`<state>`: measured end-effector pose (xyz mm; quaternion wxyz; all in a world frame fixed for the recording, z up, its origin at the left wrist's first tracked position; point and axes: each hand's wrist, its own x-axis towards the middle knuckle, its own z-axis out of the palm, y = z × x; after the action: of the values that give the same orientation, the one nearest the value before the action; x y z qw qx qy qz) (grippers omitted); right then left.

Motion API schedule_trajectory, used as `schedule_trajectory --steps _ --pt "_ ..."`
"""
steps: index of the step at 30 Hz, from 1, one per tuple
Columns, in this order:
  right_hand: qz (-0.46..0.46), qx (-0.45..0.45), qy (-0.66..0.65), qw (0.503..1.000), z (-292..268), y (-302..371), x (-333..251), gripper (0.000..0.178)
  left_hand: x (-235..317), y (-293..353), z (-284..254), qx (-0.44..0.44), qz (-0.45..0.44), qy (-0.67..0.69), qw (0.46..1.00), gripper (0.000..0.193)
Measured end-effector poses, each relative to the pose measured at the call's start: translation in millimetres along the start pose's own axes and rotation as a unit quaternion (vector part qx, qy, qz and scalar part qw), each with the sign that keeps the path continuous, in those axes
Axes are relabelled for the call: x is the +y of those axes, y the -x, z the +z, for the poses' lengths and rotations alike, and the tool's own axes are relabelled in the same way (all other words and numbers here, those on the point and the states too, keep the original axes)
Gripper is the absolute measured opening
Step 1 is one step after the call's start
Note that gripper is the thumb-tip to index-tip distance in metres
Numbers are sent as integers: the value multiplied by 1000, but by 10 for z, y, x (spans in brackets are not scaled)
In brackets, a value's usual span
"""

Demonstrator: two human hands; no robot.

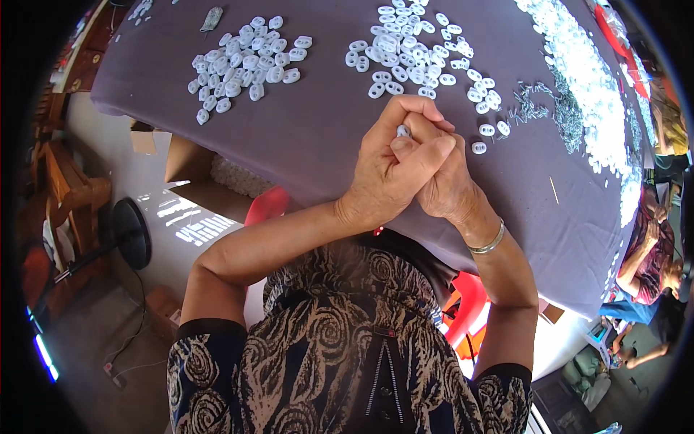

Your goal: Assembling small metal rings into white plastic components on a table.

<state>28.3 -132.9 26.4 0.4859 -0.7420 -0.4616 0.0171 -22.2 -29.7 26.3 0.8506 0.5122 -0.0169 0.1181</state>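
Above the table's near edge, my left hand [379, 173] and my right hand [450, 177] are pressed together, fingers curled and thumbs meeting. A small white plastic piece [403, 131] peeks out between the curled fingers, gripped by my left hand; most of it is hidden. My right hand is closed against the left, and whatever lies inside its fingers cannot be seen. Just beyond the hands lies a heap of white oval two-hole pieces [408, 54]. A few loose ones [478, 147] rest right of my right hand.
Another heap of oval pieces [242, 65] is at left on the purple-grey tablecloth [318, 123]. Small grey metal pins [531, 101] and a long white pile [603, 108] lie at right. An open cardboard box [191, 163] stands below the table's left edge. Other people [647, 246] sit at far right.
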Motion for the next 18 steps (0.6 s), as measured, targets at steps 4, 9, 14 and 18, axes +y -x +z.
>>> schedule_trajectory --steps 4,9,14,18 --pt "9 -1 8 1000 13 28 25 10 -23 -5 4 29 -10 0 1000 19" --pt "1 -10 24 1000 70 48 46 15 -67 15 -12 52 -11 20 998 16" --pt "-24 16 51 998 132 30 69 16 -58 9 -16 46 -8 29 999 14" --pt "-7 -4 32 999 98 5 50 17 -101 -3 -42 48 -3 31 998 12"
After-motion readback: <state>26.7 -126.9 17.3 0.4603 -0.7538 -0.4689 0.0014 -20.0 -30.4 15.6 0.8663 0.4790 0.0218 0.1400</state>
